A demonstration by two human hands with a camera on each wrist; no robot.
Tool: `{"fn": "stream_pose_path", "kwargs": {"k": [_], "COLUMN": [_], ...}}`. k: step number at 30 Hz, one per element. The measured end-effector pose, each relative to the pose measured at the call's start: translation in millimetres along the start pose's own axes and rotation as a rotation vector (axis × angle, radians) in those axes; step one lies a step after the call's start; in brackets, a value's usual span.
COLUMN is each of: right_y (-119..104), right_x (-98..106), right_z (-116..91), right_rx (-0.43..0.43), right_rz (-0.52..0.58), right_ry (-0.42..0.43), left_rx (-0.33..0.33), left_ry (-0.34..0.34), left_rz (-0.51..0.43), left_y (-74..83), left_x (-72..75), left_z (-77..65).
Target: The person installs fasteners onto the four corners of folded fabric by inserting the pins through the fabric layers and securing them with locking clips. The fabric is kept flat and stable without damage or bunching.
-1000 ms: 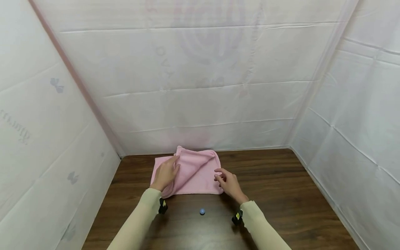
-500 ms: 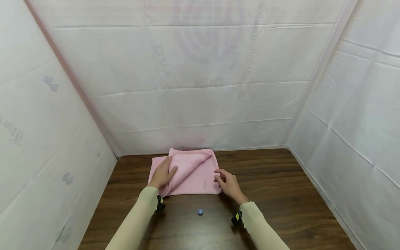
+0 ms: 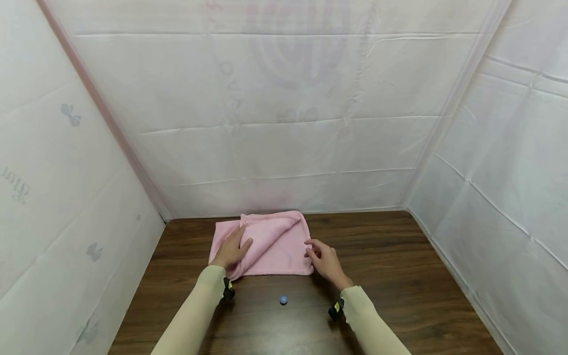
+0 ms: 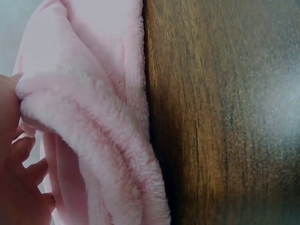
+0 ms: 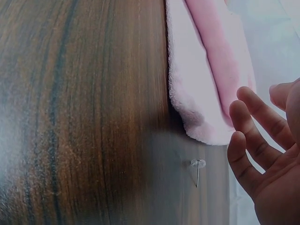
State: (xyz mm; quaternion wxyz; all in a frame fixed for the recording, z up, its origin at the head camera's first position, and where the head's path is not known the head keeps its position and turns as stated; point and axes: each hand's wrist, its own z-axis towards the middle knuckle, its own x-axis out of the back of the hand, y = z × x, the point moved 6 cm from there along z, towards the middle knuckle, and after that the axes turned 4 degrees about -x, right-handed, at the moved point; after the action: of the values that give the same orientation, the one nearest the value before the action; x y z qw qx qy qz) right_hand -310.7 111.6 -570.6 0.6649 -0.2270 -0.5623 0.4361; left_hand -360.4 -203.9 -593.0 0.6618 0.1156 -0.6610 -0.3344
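Observation:
A pink fleecy cloth (image 3: 284,251) lies at the back of the wooden table, its upper layer folded diagonally toward the left. My left hand (image 3: 231,247) rests on the folded layer with its fingers extended. Up close in the left wrist view, the thumb and fingers of that hand (image 4: 18,154) touch the thick fold of the cloth (image 4: 103,136). At the right edge of the cloth is my right hand (image 3: 326,261), its fingers loosely bent. Nothing sits between those fingers in the right wrist view, where the hand (image 5: 276,145) overlaps the cloth's end (image 5: 201,103).
A small blue ball (image 3: 283,300) lies on the table (image 3: 390,276) in front of the cloth. Near the cloth's corner, the right wrist view shows a small pin-like thing (image 5: 198,164) with a clear head. White sheet walls (image 3: 284,158) enclose the back and both sides.
My left hand has moved a little to the left, and the folded layer has shifted left and lies flatter. The right hand stays in nearly the same place.

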Motion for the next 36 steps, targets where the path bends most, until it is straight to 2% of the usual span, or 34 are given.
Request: {"fn": "stream_pose_path", "kwargs": {"k": [7, 12, 16, 20, 25, 31, 36], "right_y": [6, 14, 21, 30, 35, 37, 40], "right_x": [10, 24, 31, 31, 24, 16, 13], "right_z": [-1, -8, -14, -17, -17, -17, -17], "right_rx": [0.018, 0.024, 0.024, -0.053, -0.144, -0.158, -0.172], "right_rz": [-0.045, -0.171, -0.290, -0.348, -0.402, -0.423, -0.424], "right_ry": [0.056, 0.081, 0.091, 0.046, -0.045, -0.079, -0.074], "left_rx": [0.001, -0.013, -0.049, -0.094, -0.107, -0.169, -0.170], "left_ry": [0.026, 0.053, 0.110, 0.173, 0.222, 0.309, 0.322], "left_rz": [-0.030, -0.022, -0.018, 0.001, -0.004, -0.009, -0.011], "left_y": [8.2, 13.5, 20.3, 23.2, 25.4, 32.0, 32.7], "left_x": [8.8, 13.1, 16.9, 18.6, 21.3, 25.0, 22.9], "left_z": [-8.6, -12.0, -17.5, -24.4, -35.4, -50.5, -60.6]}}
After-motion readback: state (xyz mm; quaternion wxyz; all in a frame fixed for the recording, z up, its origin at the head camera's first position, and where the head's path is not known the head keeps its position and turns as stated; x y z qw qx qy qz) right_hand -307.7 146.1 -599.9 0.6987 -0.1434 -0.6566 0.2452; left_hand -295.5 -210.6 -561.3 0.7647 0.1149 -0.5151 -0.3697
